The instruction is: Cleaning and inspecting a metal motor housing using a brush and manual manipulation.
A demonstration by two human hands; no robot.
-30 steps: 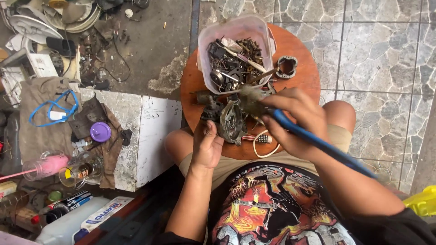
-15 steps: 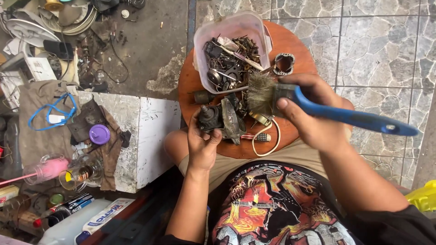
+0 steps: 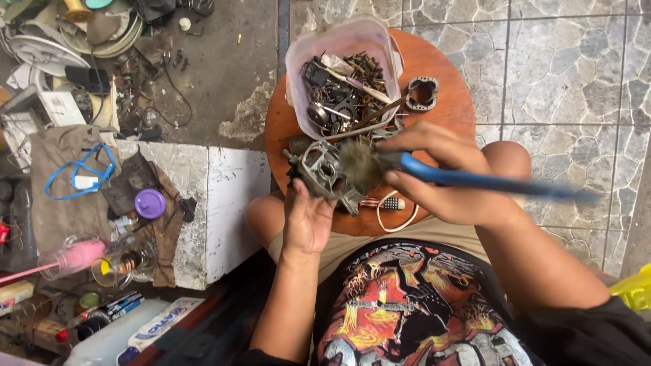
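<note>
My left hand (image 3: 308, 220) holds a grey metal engine part (image 3: 324, 171) from below, over the near edge of a round orange-brown stool top (image 3: 447, 112). My right hand (image 3: 444, 179) grips a brush with a blue handle (image 3: 488, 181); its worn bristles (image 3: 359, 165) rest on the metal part. Behind them stands a clear plastic tub (image 3: 339, 74) full of small metal parts and screws. A grey metal ring-shaped piece (image 3: 422, 93) lies to the tub's right.
A small toothbrush head (image 3: 388, 203) and a tan rubber ring (image 3: 397, 218) lie on the stool by my right hand. To the left stands a white block (image 3: 217, 203) with rags, a purple lid (image 3: 149, 203), bottles and clutter. Tiled floor lies to the right.
The left hand has lifted and turned the metal part up off the stool. The brush has swung so its handle points right and lower, bristles now on the part.
</note>
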